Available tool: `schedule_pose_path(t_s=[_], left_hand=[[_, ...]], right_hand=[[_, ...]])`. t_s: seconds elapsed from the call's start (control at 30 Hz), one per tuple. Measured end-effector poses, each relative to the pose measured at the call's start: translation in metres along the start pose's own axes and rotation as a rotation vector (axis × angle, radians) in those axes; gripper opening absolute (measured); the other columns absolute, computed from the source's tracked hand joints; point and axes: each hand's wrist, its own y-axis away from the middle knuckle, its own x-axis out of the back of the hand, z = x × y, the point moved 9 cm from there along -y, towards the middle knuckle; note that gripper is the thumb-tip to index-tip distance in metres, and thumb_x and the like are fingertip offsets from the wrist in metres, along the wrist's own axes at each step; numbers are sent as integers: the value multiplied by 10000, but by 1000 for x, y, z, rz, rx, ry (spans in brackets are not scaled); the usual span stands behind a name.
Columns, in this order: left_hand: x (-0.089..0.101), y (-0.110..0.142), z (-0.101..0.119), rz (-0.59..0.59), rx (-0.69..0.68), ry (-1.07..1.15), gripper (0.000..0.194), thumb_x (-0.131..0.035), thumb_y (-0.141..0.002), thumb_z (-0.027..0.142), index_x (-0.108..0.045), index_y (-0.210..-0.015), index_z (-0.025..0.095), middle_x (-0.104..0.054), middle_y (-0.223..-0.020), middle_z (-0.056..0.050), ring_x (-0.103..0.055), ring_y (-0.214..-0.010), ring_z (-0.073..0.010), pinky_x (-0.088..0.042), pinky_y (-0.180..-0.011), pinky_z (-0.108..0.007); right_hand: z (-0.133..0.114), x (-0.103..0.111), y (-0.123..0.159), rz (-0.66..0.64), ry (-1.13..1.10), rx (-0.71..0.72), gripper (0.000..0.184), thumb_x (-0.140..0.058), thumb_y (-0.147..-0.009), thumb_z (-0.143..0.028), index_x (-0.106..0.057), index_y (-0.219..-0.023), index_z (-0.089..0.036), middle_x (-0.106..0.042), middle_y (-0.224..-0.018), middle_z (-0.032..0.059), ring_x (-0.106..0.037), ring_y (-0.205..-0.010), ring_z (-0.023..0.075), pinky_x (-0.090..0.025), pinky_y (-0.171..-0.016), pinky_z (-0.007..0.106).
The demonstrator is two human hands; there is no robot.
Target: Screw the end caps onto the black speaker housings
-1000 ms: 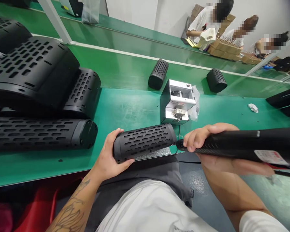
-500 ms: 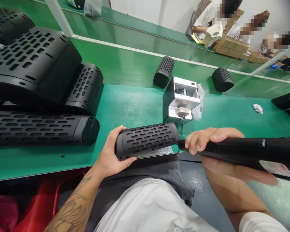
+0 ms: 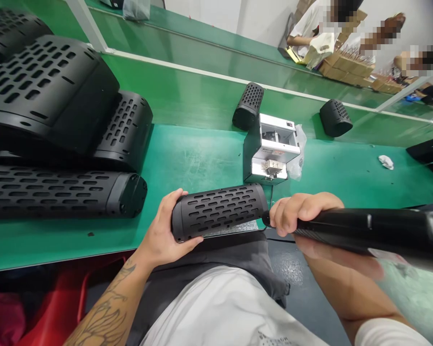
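Note:
My left hand (image 3: 168,228) is wrapped round the left end of a black slotted housing (image 3: 220,209), which lies on its side near the front edge of the workbench (image 3: 191,158). In my right hand (image 3: 301,216) is a black electric screwdriver (image 3: 353,230), held almost level, its nose against or very close to the housing's right end. Where the bit meets the housing cannot be made out. Just behind the housing stands a small silver-and-black screw feeder (image 3: 272,149).
Large black slotted housings (image 3: 54,96) are piled at the left. Two smaller slotted housings (image 3: 250,103) (image 3: 335,117) stand behind the screw feeder. A crumpled white tissue (image 3: 386,162) lies to the right. Co-workers and cardboard boxes (image 3: 346,67) are across the bench; a red chair (image 3: 57,302) is at lower left.
The screwdriver has tilted, its rear end now lower in view, and my right hand has shifted slightly left towards the housing. My left hand keeps its grip on the housing.

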Motion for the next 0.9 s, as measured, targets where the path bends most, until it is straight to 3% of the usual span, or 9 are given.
schedule_pose_path(t_s=[0.1,0.27,0.37,0.4,0.47,0.57,0.67,0.77,0.9], left_hand=[[1,0,2,8,-17,-17,1228,-1000,-973,492,-288,-1965,366,-636,-1761,-193,-706,-1629,-449,-626,-1374,-675],[3,-1,7,43,-40,-35,1080,-968,-994,479,-413,-1909,335,-646,-1754,-199,-713,-1614,-463,-637,-1360,-672],[5,-1,11,75,-62,-57,1050,-959,-999,472,-442,-1900,322,-661,-1744,-201,-726,-1598,-467,-642,-1350,-664],[5,-1,12,88,-74,-66,1049,-959,-999,470,-446,-1901,319,-668,-1740,-203,-728,-1594,-470,-640,-1348,-666],[6,0,14,110,-99,-82,1046,-957,-1002,465,-450,-1904,309,-683,-1725,-207,-737,-1580,-471,-644,-1339,-668],[8,3,17,142,-132,-98,1049,-962,-1002,465,-460,-1906,292,-704,-1692,-210,-757,-1550,-467,-665,-1311,-657],[9,5,17,158,-139,-112,1054,-969,-998,470,-468,-1905,279,-710,-1688,-218,-767,-1537,-471,-675,-1298,-661],[9,5,16,161,-133,-119,1046,-968,-996,469,-474,-1899,281,-711,-1694,-217,-771,-1540,-473,-679,-1299,-666],[10,3,16,167,-134,-130,1027,-963,-997,477,-483,-1883,281,-717,-1687,-213,-774,-1539,-467,-683,-1303,-661]], right_hand=[[-1,-9,-4,-36,1,64,842,-814,-887,-1103,-906,-1344,-402,-764,-710,-26,-616,-453,190,-571,-479,377],[-32,-7,-6,115,57,81,819,-744,-964,-1080,-936,-1253,-338,-761,-681,-18,-637,-431,184,-568,-479,376],[-46,21,-22,237,99,81,737,-788,-992,-1007,-933,-1222,-321,-788,-705,-1,-704,-463,227,-663,-541,445],[-49,33,-31,276,125,141,775,-771,-972,-1037,-923,-1200,-312,-789,-696,1,-698,-446,230,-673,-533,454],[-54,72,-39,562,214,383,899,-613,-943,-1149,-855,-1051,-291,-662,-561,-47,-552,-334,188,-547,-408,369],[-14,105,-57,722,308,354,910,-602,-896,-1189,-729,-971,-292,-587,-534,-83,-529,-322,170,-484,-376,317],[21,109,-64,644,295,311,900,-671,-854,-1184,-694,-932,-288,-608,-550,-76,-558,-343,172,-499,-378,319],[36,103,-57,577,234,316,877,-761,-830,-1153,-714,-893,-279,-642,-550,-66,-566,-351,167,-511,-384,316],[37,103,-53,636,208,266,828,-807,-886,-1093,-751,-926,-267,-662,-591,-65,-614,-399,166,-521,-414,303]])
